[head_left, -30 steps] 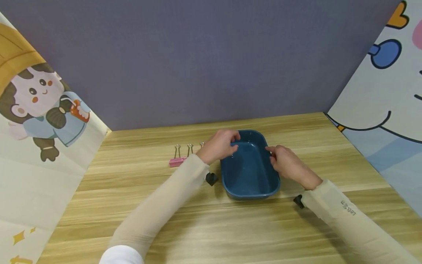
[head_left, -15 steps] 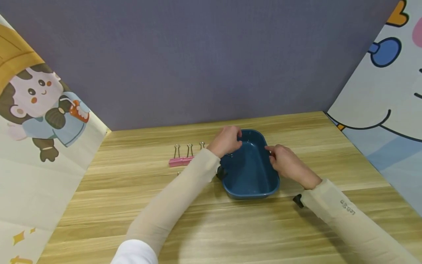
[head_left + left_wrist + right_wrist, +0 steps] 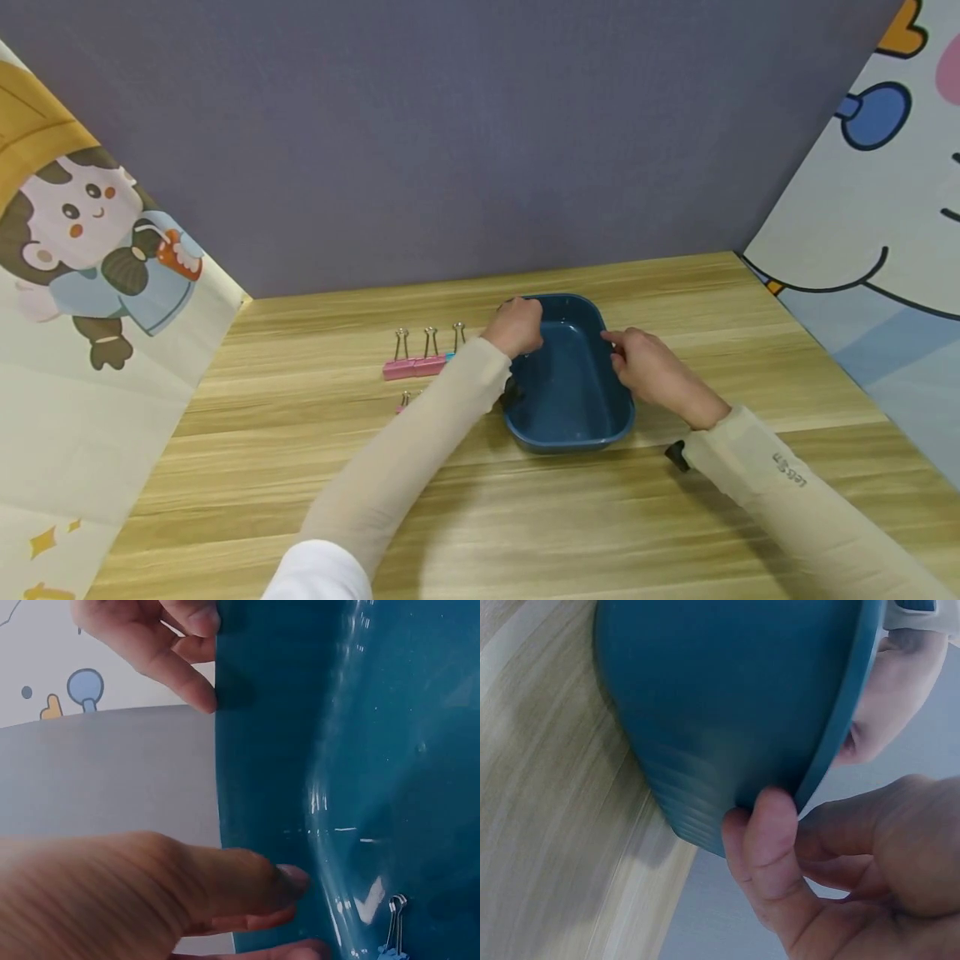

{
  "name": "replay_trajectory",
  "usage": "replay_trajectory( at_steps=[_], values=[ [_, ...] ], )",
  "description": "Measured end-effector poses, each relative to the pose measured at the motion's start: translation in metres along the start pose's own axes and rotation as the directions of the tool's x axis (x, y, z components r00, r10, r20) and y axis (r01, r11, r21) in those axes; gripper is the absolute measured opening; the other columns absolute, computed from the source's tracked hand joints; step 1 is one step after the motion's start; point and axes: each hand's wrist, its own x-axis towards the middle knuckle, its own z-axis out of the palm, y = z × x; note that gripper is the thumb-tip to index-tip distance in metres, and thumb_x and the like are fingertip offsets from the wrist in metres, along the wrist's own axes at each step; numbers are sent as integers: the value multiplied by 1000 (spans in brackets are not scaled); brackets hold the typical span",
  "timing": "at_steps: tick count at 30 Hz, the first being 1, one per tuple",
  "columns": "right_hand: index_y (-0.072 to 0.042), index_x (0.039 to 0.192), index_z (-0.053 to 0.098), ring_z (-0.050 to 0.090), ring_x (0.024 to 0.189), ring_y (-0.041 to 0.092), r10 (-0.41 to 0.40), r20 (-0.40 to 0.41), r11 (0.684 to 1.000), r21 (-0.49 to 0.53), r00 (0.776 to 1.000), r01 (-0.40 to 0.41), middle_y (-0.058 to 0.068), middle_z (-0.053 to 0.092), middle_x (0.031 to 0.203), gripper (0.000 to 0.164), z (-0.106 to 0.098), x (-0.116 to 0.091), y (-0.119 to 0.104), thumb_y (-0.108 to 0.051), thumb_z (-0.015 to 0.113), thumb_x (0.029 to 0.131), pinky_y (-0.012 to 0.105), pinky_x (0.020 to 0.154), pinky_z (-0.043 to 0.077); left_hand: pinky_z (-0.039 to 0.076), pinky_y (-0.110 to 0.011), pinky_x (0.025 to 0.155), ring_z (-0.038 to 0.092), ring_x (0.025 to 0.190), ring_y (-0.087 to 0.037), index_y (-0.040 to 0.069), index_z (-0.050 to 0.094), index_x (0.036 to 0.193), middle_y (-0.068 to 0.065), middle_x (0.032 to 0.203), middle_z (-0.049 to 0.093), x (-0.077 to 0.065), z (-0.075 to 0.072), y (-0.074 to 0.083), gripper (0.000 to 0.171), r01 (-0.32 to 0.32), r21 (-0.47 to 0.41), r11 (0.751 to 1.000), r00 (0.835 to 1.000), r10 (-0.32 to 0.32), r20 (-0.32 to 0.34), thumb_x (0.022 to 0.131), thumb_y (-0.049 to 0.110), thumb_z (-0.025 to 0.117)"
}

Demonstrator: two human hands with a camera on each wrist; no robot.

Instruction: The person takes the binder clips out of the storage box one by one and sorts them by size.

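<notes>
A deep blue, rounded plastic bin sits on the table. My right hand pinches its right rim; in the right wrist view the fingers press the outer wall. My left hand is bent over the bin's left side, and the left wrist view shows its thumb and fingers reaching past the rim line, with no object visible between them. On the bin's floor, near these fingers, lies a small blue binder clip with silver handles. The left hand's fingertips are hidden in the head view.
Left of the bin, pink binder clips stand in a row with a blue clip, silver handles up. A smaller pink clip is nearer, partly covered by the left sleeve. A grey panel rises behind the wooden table.
My left hand has moved right, then lower over the bin, its fingers more bent. Its sleeve uncovers more of the clips. The right hand keeps its pinch on the rim.
</notes>
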Motion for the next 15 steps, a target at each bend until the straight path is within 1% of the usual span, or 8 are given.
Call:
replay_trajectory(
  at_steps=[2, 4, 8, 9, 12, 15],
  values=[
    [13, 132, 44, 45, 54, 16, 7, 5, 1000, 6, 1000, -7, 21, 49, 94, 41, 0, 0, 0, 5, 44, 92, 27, 48, 40, 33, -25, 46, 28, 47, -11, 10, 56, 72, 1, 57, 32, 0, 1, 0, 18, 6, -1, 1000, 1000, -6, 8, 89, 3, 57],
    [13, 132, 44, 45, 55, 16, 15, 13, 1000, 14, 1000, -15, 20, 48, 93, 41, 0, 0, -1, 4, 44, 93, 27, 48, 40, 33, -25, 47, 30, 49, -12, 8, 60, 77, -1, 60, 36, 1, 1, 0, 13, 7, 6, 1000, 1000, -7, 7, 89, 3, 58],
    [14, 132, 44, 46, 56, 16, 22, 13, 1000, 11, 1000, -23, 19, 48, 90, 41, 0, 0, 0, 5, 44, 92, 27, 49, 40, 38, -25, 49, 39, 55, -13, 5, 63, 89, -3, 68, 49, 4, 2, -2, 3, 19, -7, 1000, 1000, -19, -6, 88, 5, 60],
    [14, 132, 44, 46, 57, 17, 22, 9, 1000, 9, 1000, -22, 18, 48, 90, 40, 0, 0, -1, 5, 44, 92, 27, 49, 41, 39, -25, 51, 42, 57, -13, 5, 63, 92, -3, 72, 52, 4, 2, -3, 4, 25, -20, 999, 1000, -25, -15, 88, 6, 61],
    [14, 131, 45, 46, 57, 17, 16, 1, 1000, 0, 1000, -16, 18, 49, 88, 40, 0, 0, -1, 5, 45, 92, 27, 49, 41, 43, -26, 53, 47, 61, -15, 5, 64, 92, -5, 79, 58, 7, 2, -3, 6, 53, -51, 997, 997, -56, -47, 87, 9, 62],
    [14, 131, 45, 46, 57, 17, 15, 5, 1000, 4, 1000, -15, 18, 49, 88, 40, 0, 0, -1, 5, 45, 92, 27, 49, 41, 45, -28, 55, 50, 64, -16, 6, 64, 89, -5, 82, 59, 9, 3, -2, 5, 82, -68, 994, 992, -88, -90, 86, 10, 62]
  ],
)
